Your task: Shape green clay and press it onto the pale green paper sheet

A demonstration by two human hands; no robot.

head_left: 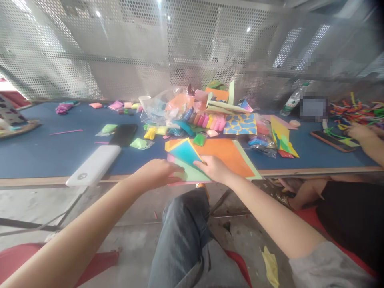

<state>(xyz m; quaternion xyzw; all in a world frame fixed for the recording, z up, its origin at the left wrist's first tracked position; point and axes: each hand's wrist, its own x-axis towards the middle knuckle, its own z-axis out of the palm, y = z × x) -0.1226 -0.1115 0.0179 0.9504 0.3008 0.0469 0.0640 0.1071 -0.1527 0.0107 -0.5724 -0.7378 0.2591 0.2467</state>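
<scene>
On the far left of the blue tabletop (45, 156) lies a thin pink stick (66, 131). Nearer the front, a white power bank (93, 166) overhangs the edge, just beside a black phone (123, 135) and a small bag of green clay (141, 143). The left hand (159, 174) comes next, its grip narrow, fingers curved down over the left end of a stack of coloured paper (210, 160); whether they pinch the sheets or only rest there, I cannot tell. The stack lies at the tabletop's near edge and slightly over it, its teal, orange and pale green sheets a little fanned. The right hand (213, 168) sits just beside the left, its grip also narrow, fingers on the teal sheet, with the same doubt about any hold. Behind the stack are clay bars (204, 120) and a yellow-and-blue patterned sheet (240, 124). Further right stand a water bottle (292, 100) and a co-worker's hand (358, 132), which lies near a heap of pipe cleaners (354, 112).
</scene>
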